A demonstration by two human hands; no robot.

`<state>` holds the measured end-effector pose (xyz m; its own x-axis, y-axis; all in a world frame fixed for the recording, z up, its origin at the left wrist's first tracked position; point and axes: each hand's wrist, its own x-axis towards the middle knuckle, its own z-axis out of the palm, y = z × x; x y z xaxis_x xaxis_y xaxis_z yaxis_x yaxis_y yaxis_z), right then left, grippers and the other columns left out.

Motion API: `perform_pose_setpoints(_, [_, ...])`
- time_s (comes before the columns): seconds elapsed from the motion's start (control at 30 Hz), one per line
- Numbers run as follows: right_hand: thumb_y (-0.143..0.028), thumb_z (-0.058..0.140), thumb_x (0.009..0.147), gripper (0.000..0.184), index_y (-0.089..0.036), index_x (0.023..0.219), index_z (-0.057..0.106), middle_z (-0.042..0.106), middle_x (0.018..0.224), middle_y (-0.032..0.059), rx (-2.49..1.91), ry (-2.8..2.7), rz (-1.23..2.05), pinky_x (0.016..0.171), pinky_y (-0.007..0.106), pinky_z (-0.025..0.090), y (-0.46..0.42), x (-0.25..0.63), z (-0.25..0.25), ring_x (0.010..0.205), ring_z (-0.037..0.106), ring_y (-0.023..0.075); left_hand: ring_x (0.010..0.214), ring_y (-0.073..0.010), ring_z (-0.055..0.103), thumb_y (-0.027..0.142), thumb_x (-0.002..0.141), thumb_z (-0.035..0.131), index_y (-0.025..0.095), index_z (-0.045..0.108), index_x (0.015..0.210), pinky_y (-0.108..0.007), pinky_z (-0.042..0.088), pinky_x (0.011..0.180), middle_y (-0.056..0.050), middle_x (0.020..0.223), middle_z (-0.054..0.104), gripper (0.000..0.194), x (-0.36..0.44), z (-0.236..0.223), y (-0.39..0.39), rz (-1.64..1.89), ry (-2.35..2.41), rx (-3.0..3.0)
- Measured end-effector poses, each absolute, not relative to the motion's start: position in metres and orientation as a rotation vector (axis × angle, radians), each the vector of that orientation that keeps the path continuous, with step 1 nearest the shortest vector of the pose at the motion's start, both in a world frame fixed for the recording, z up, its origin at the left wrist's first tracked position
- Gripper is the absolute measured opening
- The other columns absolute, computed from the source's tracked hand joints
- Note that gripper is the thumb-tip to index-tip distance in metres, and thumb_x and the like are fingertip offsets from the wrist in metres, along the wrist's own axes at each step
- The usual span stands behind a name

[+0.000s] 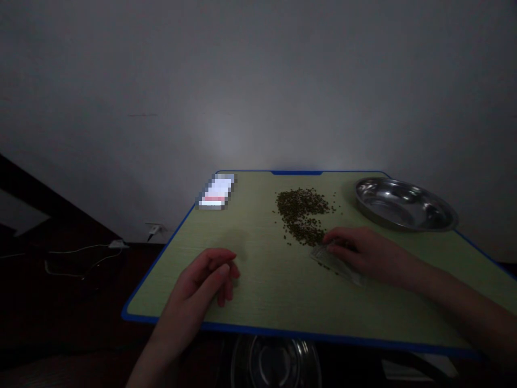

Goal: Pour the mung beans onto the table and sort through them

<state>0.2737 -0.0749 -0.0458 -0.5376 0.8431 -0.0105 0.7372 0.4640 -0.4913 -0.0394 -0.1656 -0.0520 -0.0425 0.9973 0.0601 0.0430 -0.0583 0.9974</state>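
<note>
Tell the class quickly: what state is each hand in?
Left hand: open, loosely curled, nothing visible in it.
Right hand: closed, holding clear plastic.

No lettering, number or brand can be read. The lit screen [217,190] on the bench [262,293] is masked by coarse pixels, showing pale blocks and a reddish band; the translucent packet [343,268] at the right hand [359,247] is too dim to read.
</note>
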Motion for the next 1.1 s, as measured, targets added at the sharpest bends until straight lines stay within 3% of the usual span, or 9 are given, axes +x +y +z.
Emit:
perform_pose_setpoints(0.23, [-0.027, 0.049, 0.09, 0.02, -0.02, 0.099, 0.065, 0.072, 0.087, 0.0053, -1.349, -2.487, 0.673, 0.063, 0.031, 0.043, -0.078, 0.269, -0.044, 0.072, 0.062, 0.0186, 0.069, -0.0146, 0.059, 0.031, 0.084, 0.062, 0.023, 0.066, 0.093, -0.024, 0.043, 0.061, 0.0, 0.078, 0.067, 0.013, -0.041, -0.051, -0.165, 1.233, 1.388, 1.318])
perform_pose_setpoints(0.47, [-0.022, 0.05, 0.089, 0.019, -0.02, 0.097, 0.067, 0.072, 0.085, 0.0044, -1.294, -2.505, 0.652, 0.063, 0.029, 0.042, -0.081, 0.26, -0.039, 0.07, 0.061, 0.017, 0.094, -0.0243, 0.061, 0.038, 0.083, 0.062, 0.026, 0.069, 0.092, -0.031, 0.046, 0.078, -0.004, 0.095, 0.071, 0.017, -0.04, -0.049, -0.166, 1.175, 1.483, 1.461])
perform_pose_setpoints(0.73, [-0.022, 0.053, 0.088, 0.017, -0.018, 0.098, 0.067, 0.072, 0.088, 0.0055, -1.283, -2.517, 0.595, 0.063, 0.027, 0.042, -0.088, 0.251, -0.037, 0.071, 0.062, 0.0167, 0.099, -0.0242, 0.06, 0.035, 0.083, 0.061, 0.026, 0.07, 0.095, -0.033, 0.044, 0.09, -0.004, 0.105, 0.069, 0.017, -0.031, -0.041, -0.169, 1.172, 1.503, 1.51])
perform_pose_setpoints(1.1, [-0.023, 0.054, 0.088, 0.016, -0.018, 0.097, 0.067, 0.071, 0.078, 0.0045, -1.269, -2.5, 0.661, 0.058, 0.027, 0.04, -0.1, 0.24, -0.038, 0.064, 0.06, 0.0153, 0.093, -0.0233, 0.061, 0.033, 0.082, 0.062, 0.026, 0.07, 0.092, -0.032, 0.046, 0.082, -0.003, 0.097, 0.07, 0.015, -0.032, -0.044, -0.167, 1.184, 1.507, 1.48])
